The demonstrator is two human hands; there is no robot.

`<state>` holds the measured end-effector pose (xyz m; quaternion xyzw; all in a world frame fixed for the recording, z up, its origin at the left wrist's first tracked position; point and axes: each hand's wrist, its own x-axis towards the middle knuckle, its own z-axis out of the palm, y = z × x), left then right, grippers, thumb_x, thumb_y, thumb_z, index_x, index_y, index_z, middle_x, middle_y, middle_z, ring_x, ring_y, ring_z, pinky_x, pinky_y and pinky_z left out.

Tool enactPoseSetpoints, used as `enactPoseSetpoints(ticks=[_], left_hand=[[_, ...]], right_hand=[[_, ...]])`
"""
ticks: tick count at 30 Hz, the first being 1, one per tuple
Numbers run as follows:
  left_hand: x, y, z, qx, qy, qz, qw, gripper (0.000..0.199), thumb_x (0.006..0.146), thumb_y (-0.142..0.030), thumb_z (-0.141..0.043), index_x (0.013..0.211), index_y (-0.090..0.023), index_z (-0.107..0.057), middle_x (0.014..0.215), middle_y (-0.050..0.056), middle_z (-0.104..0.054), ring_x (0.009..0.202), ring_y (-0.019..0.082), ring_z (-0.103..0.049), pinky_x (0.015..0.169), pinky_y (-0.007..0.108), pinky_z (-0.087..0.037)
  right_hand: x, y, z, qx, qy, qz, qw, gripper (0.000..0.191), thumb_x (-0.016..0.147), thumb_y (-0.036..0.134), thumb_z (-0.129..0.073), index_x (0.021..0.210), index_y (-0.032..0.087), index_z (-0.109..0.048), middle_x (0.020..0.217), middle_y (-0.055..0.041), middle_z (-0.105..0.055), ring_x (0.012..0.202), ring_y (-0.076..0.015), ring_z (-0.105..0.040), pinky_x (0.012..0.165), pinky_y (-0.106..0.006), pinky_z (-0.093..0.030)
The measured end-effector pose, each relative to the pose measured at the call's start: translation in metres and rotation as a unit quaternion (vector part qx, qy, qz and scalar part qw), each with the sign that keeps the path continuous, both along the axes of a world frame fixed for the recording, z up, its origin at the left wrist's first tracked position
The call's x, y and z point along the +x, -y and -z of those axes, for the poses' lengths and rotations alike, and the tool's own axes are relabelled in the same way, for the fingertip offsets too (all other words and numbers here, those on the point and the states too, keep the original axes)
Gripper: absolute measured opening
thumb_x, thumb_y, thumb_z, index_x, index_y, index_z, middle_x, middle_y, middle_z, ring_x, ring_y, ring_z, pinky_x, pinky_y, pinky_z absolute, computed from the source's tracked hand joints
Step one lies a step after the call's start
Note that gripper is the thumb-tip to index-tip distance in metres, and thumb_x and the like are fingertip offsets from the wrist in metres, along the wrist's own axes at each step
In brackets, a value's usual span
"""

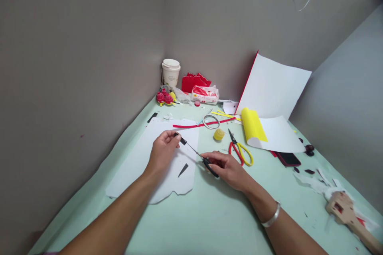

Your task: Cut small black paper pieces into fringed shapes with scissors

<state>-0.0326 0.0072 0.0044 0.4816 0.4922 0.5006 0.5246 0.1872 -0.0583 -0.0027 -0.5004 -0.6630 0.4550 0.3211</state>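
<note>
My left hand (163,149) pinches a small black strip (182,141) between thumb and fingers, above a white sheet (134,167). My right hand (226,167) is wrapped round the black handles of a pair of scissors (211,167). The scissors point up and left, and their blades meet the lower right end of the strip. A pointed black scrap (183,170) lies on the white sheet below my left hand. Another black piece (152,117) rests past the sheet's upper left edge.
Right of the sheet are a tape ring (211,122), a yellow roll (218,134) and pliers (241,149). A yellow corrugated sheet (253,124), phone (287,159) and glue gun (344,211) lie farther right. A lidded cup (170,72) and wipes pack (205,94) stand behind.
</note>
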Motion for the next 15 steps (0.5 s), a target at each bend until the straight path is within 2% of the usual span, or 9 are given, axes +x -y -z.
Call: enactPoseSetpoints(ticks=[15], left_hand=[[-0.0003,-0.0009,0.0026,-0.005,0.004,0.000,1.000,0.023,0.078,-0.040,-0.068,0.087,-0.020,-0.061,0.066,-0.005,-0.054,0.060,0.010,-0.046,0.059,0.023,-0.036]], right_hand=[[0.0002,-0.0001,0.0007,0.000,-0.001,-0.004,1.000,0.033,0.088,0.026,-0.058,0.119,0.022,-0.067,0.084,-0.0015,-0.052,0.069,-0.0133,-0.047,0.063,-0.026,-0.039]])
